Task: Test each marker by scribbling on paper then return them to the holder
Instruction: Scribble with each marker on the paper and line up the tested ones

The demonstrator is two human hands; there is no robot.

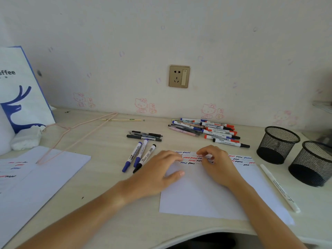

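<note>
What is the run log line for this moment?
left hand: flat on paper | right hand: scribbling, marker hidden | holders: look empty

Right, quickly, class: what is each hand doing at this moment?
Left hand: open, fingers flat on the paper.
Right hand: fingers curled, pinching something small and blurred; what it is cannot be told.

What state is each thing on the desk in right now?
Paper: flat, scribbled along the top edge.
Left hand: flat, pressing the paper.
Right hand: fingers curled over the scribbles; whether it holds a marker is unclear.
Holders: upright, both look empty.
Marker pile: lying by the wall, capped.
Three markers: lying left of the paper, capped.
White marker: lying at the paper's right edge.
</note>
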